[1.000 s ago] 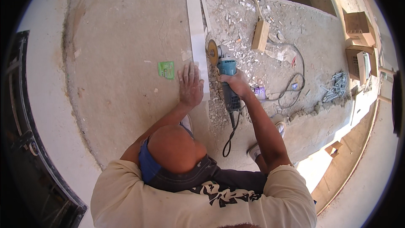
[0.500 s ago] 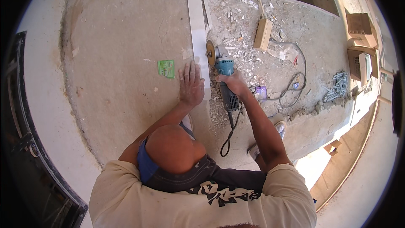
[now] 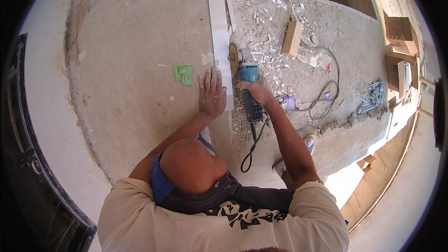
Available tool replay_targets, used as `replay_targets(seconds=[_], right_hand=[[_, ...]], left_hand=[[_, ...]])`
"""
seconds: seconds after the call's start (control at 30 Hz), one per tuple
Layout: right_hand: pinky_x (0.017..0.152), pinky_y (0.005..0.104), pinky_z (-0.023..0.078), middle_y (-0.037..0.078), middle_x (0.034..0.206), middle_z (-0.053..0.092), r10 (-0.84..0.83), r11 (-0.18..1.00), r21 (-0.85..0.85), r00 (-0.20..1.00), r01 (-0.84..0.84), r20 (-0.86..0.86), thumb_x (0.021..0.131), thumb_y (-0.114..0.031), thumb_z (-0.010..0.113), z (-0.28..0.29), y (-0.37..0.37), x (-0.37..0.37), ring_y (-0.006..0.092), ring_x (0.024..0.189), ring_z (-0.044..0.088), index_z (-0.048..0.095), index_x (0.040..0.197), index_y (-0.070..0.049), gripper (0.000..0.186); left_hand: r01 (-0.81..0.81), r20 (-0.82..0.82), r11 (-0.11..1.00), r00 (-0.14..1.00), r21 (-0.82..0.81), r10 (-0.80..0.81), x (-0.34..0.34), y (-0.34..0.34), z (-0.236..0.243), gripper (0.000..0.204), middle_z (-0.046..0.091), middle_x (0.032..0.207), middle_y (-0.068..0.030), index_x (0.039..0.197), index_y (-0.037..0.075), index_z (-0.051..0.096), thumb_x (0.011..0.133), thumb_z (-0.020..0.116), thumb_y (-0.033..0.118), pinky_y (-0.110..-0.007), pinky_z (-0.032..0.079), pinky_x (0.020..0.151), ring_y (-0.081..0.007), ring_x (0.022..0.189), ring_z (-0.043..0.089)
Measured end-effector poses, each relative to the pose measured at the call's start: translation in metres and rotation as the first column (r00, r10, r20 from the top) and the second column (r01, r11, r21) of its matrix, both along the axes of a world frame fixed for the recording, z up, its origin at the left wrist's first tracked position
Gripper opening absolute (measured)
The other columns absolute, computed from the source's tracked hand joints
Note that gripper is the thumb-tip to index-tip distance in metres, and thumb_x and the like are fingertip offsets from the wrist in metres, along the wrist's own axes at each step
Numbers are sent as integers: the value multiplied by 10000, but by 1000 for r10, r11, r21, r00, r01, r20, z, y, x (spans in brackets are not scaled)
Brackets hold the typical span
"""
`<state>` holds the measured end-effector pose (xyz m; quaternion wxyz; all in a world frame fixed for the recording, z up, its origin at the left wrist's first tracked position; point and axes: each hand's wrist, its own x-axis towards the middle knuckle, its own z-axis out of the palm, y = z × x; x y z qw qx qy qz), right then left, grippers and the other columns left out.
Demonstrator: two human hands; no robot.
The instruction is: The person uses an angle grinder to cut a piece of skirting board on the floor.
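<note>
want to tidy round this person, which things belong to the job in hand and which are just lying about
In use:
- angle grinder, in the right hand
- white strip, with the left hand flat against it

Apparently just lying about:
- green packet
- pile of metal pieces
- cardboard boxes

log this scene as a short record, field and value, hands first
left hand: flat over the left edge of a long white strip
right hand: gripping a teal-and-black angle grinder
grinder disc: beside the strip's right edge, contact unclear
left side: green packet on concrete floor
right side: pale rubble, wooden block, looped cable, metal pieces, open cardboard boxes
</note>
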<state>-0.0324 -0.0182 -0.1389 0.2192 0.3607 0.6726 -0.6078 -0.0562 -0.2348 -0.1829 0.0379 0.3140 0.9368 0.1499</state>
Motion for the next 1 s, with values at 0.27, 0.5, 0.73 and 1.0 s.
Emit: replay_targets(seconds=[0.27,0.5,0.73,1.0], right_hand=[[784,371,583,130,997,770,1,1000,11,999,0,-42,749,-262,887,4,-3,-4,221,847,720,739,1123,17,490],[768,364,581,124,982,766,-33,999,-9,997,33,-74,750,-237,879,3,-2,-9,212,829,715,738,1113,13,462],[742,359,578,116,948,753,-39,999,-39,995,36,-91,754,-218,870,-7,-1,-11,200,806,700,735,1112,21,451],[757,357,575,104,964,747,-42,998,-60,993,35,-109,758,-209,863,-5,-1,-13,195,815,687,730,1109,26,442]], left_hand=[[5,2,1000,1000,-5,-5,-1,0,1,740,309,1669,-271,1570,-99,358,990,609,284,-635,119,1291,-407,1585,223],[3,-2,1000,1000,2,-3,-1,-1,1,735,317,1667,-266,1572,-94,358,991,602,285,-621,117,1296,-395,1588,227],[-3,27,998,1000,63,1,-1,-1,4,708,311,1659,-301,1567,-107,347,997,576,244,-624,111,1293,-415,1582,243],[-1,27,996,1000,93,-2,-1,-1,5,701,320,1654,-303,1562,-112,351,997,580,234,-629,115,1291,-423,1577,248]])
